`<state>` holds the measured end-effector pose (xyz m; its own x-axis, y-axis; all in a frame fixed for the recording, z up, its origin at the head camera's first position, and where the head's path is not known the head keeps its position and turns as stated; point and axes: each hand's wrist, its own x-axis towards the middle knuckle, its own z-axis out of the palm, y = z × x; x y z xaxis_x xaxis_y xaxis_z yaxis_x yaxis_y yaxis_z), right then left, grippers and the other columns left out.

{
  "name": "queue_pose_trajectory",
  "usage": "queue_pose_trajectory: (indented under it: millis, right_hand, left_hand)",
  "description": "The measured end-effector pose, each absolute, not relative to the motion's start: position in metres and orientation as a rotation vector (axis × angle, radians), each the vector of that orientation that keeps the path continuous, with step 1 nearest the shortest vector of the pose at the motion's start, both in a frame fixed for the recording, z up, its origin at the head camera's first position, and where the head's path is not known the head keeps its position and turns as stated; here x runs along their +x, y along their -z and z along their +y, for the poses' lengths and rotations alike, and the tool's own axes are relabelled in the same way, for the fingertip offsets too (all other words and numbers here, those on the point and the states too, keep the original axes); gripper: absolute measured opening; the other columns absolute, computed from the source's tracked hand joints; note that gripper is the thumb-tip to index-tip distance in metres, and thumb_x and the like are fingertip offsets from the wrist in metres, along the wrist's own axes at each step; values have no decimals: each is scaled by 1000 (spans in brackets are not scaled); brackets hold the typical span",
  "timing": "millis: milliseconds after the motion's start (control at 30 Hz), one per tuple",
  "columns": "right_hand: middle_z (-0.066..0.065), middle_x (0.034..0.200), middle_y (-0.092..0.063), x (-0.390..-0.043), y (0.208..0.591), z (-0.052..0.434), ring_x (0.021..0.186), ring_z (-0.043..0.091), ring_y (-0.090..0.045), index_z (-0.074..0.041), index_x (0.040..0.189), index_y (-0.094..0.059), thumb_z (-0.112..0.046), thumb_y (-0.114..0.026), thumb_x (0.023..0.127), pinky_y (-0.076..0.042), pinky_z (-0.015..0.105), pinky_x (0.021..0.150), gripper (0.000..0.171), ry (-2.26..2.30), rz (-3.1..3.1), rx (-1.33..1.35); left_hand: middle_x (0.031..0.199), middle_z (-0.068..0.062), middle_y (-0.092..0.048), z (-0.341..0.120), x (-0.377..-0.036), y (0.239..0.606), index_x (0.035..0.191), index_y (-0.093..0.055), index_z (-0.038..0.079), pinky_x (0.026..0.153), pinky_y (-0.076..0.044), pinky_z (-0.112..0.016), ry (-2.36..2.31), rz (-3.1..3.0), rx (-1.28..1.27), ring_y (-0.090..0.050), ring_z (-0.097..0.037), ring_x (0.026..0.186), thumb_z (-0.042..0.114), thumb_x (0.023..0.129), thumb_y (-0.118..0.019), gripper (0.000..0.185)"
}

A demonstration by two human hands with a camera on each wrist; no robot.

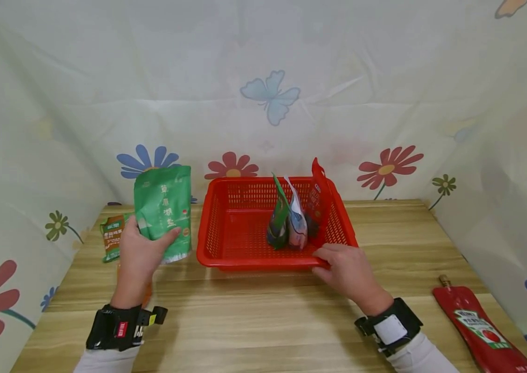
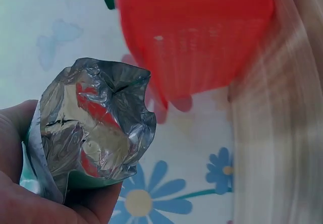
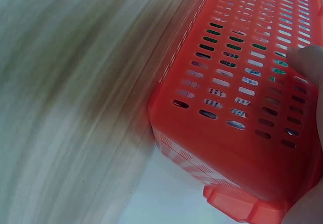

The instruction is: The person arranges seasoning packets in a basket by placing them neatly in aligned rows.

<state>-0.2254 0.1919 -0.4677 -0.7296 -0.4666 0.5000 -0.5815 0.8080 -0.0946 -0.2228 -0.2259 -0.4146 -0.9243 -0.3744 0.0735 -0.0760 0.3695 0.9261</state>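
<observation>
A person at a wooden table holds a green pouch upright beside a red basket, steadying the basket with the other hand.

The left hand [image 1: 139, 254] has fingers and thumb curled round the lower part of the green stand-up pouch [image 1: 164, 210], lifted just left of the red plastic basket [image 1: 244, 261]; the left wrist view shows its crinkled silver base. The right hand [image 1: 344, 269] grips the basket's near rim at its right corner, fingers over the edge. Inside the basket, toward its right side, three pouches [image 1: 293, 217] stand on edge. This looks like the carrying step: next, the pouch likely needs lifting over the left rim and setting into the open floor. Left of the basket lies an orange-and-green packet [image 1: 113, 237]; well right, a Heinz ketchup pouch [image 1: 480, 329].
</observation>
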Motion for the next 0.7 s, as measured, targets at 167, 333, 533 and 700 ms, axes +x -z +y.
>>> queue_pose_trajectory:
  millis: [167,333,533,700]
  right_hand:
    - [-3,86,-77,-225,465,191,76,13,-70,-18,93,-80,-34,-92,74,-63,36,73,28,-341,-2561,776]
    - [-7,90,-77,-222,460,189,81,10,-68,-21,98,-80,-45,-90,75,-61,33,75,35,-464,-2647,733]
    - [-8,103,-76,-209,448,178,96,10,-66,-22,107,-78,-37,-90,77,-62,37,84,36,-767,-2614,724]
    - [-4,119,-74,-195,444,160,113,13,-68,-23,119,-74,-30,-88,82,-59,33,96,40,-1031,-2466,847]
  left_hand:
    - [129,-4,-64,-211,-206,394,140,-50,15,79,-58,-17,1685,-2361,356,-67,-16,107,43,80,-87,76]
    - [127,-11,-69,-194,-194,382,137,-53,10,79,-59,-20,1665,-2474,270,-70,-21,106,42,83,-85,71]
    - [124,-10,-71,-169,-183,384,134,-56,11,83,-61,-25,1787,-2456,74,-72,-23,106,31,82,-88,65]
    - [121,-6,-72,-142,-172,391,133,-58,14,85,-62,-30,1849,-2465,-49,-72,-21,104,29,79,-90,64]
